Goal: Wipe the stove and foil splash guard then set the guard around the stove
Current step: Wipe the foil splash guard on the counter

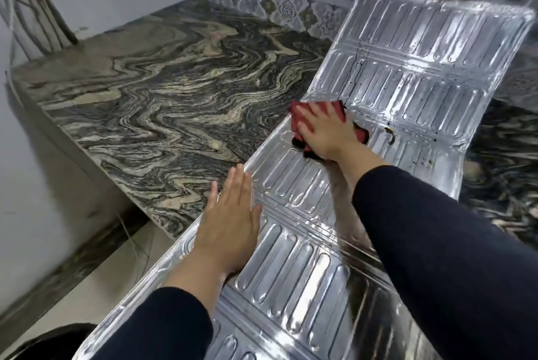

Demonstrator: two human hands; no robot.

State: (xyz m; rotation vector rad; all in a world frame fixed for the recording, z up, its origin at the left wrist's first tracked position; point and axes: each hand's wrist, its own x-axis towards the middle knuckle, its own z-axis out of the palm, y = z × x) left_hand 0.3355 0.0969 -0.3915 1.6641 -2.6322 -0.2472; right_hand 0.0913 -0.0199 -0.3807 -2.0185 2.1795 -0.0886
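A long ribbed foil splash guard (413,74) lies unfolded across the marbled counter, its far panel tilted up toward the tiled wall and its near end sticking out past the counter edge toward me. My right hand (323,135) presses flat on a red cloth (302,115) at the guard's middle fold. My left hand (233,214) rests flat, fingers together, on the guard's left edge and holds it down. Dark specks and a smear mark the foil to the right of the cloth. No stove is in view.
The marbled stone counter (163,91) spreads to the left and behind the guard. A patterned tile wall (262,1) runs along the back. White wall and some cables (32,10) stand at the far left. Pale floor (96,281) shows below the counter edge.
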